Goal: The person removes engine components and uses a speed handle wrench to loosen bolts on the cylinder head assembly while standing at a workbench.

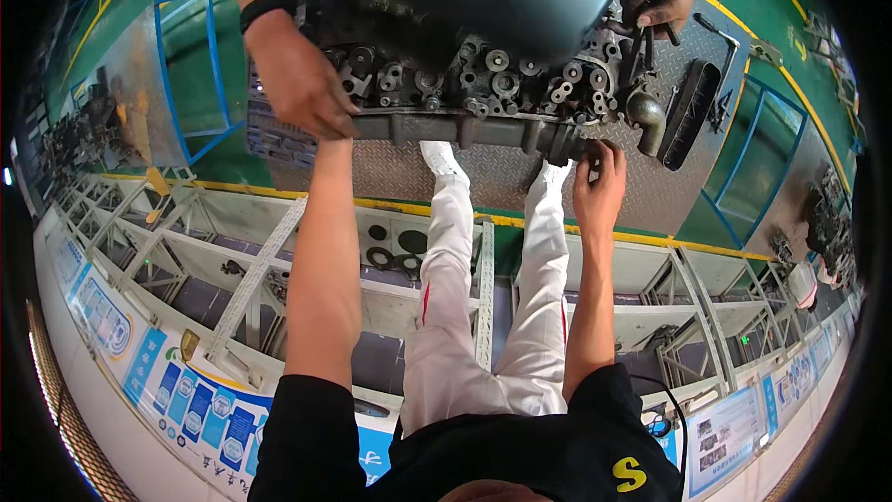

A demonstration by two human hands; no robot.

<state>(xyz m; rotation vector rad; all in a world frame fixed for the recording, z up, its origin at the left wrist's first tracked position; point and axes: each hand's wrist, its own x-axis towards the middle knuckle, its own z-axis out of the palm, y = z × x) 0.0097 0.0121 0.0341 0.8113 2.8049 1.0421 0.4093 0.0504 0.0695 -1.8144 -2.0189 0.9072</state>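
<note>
Before us sits the big dark engine (483, 65) on a checkered steel plate (502, 177). Our left hand (311, 98) is curled around its grey pipe (465, 130); our right hand (599, 186), fingers bent, grips the pipe's end.

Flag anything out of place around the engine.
One thing: a long black oblong cover lies loose and slanted on the grey checker-plate floor, right of the dark engine. No spill or damage visible.
</note>
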